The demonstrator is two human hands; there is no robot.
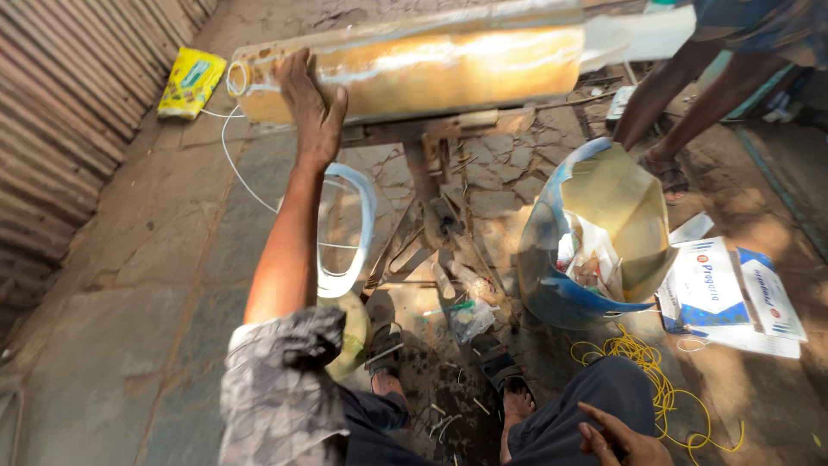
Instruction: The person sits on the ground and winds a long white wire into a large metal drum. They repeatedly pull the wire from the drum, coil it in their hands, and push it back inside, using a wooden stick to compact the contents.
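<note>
My left hand (310, 108) lies flat, palm down, on the near end of a long rolled sheet-metal tube (414, 69) that rests across a rusty metal stand (435, 185). My right hand (623, 440) rests on my right thigh at the bottom edge, fingers loosely bent, holding nothing that I can see. Below the tube a white oval ring (345, 229) leans by my left arm. My sandalled feet (509, 380) stand on the dirty stone floor beside the stand's base.
A cut-open blue drum (552, 267) filled with scraps stands to the right, with flattened white-and-blue cartons (733, 298) and tangled yellow cord (651, 375) beside it. Another person's legs (681, 103) stand at the far right. A yellow packet (191, 82) lies by the corrugated wall (60, 121).
</note>
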